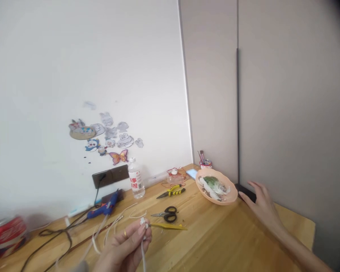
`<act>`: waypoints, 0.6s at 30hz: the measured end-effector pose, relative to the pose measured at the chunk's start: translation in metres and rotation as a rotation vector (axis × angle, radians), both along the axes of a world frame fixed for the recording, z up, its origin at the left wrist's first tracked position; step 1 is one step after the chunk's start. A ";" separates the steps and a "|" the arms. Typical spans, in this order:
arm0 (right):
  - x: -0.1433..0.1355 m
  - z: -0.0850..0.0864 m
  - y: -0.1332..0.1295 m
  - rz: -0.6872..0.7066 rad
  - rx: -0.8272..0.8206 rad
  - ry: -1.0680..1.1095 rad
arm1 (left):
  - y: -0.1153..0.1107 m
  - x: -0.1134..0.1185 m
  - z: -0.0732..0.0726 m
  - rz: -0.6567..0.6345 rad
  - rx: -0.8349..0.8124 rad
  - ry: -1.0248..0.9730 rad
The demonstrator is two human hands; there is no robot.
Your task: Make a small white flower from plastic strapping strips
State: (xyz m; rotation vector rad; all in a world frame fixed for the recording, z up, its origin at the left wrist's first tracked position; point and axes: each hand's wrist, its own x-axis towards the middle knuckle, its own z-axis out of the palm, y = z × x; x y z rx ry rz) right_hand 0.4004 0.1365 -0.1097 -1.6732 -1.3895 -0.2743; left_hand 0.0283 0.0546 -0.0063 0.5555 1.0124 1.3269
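Note:
My left hand (134, 243), with a ring on one finger, pinches a small white piece (143, 223) between thumb and fingertips. A white cord (143, 257) hangs down from below those fingers. Just behind the fingertips a thin yellow strip (170, 226) points right; whether it is held or lies on the table I cannot tell. On the right, my right hand (257, 200) has its thumb and fingers around a flat black object (248, 193) beside the plate. Black-handled scissors (168, 214) and yellow-and-black pliers (171, 192) lie beyond my left hand.
A pink scalloped plate (231, 196) holds white and green pieces. On the wooden table (215, 241) are a water bottle (136, 179), a blue glue gun (104, 207), dark cables (59, 230), a red can (8, 236) and a brush cup (205, 164). A grey cabinet (286, 94) borders the right.

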 end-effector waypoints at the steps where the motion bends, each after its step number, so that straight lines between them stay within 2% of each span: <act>1: -0.023 0.012 -0.007 0.092 0.014 -0.015 | -0.001 0.000 0.000 -0.024 0.013 -0.010; 6: -0.138 0.068 -0.057 0.587 0.020 -0.169 | -0.010 0.000 0.000 -0.073 0.059 -0.023; 8: -0.171 0.080 -0.070 0.840 0.072 -0.234 | -0.014 0.000 0.001 -0.110 0.074 -0.012; 10: -0.192 0.085 -0.076 1.014 0.144 -0.223 | -0.017 -0.001 0.002 -0.188 0.110 0.008; 13: -0.204 0.083 -0.080 1.068 0.196 -0.214 | -0.023 -0.002 0.006 -0.335 0.217 0.031; 18: -0.197 0.079 -0.091 0.841 0.454 -0.416 | -0.033 -0.003 0.013 -0.470 0.204 0.019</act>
